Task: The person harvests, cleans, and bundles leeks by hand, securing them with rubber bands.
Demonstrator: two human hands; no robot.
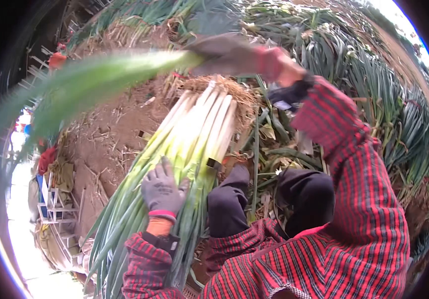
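Observation:
A thick bundle of long green onions (pixel 194 134) lies on the ground in front of me, with white stalks and stringy roots at the far end and green leaves towards me. My left hand (pixel 163 192), in a grey glove, rests flat on the bundle where white turns to green, fingers apart. A dark band (pixel 214 163) shows at the bundle's right edge. Above the root end, my gloved right hand (pixel 224 52) is closed round a green onion (pixel 110 74). Its leaves stretch left, smeared by motion.
Heaps of green onions (pixel 378 94) line the right side and the back. Loose leaves and trimmings (pixel 279 159) lie by my knees. Bare soil (pixel 100 144) spreads left of the bundle, beside a white metal rack (pixel 57 209) with cloths.

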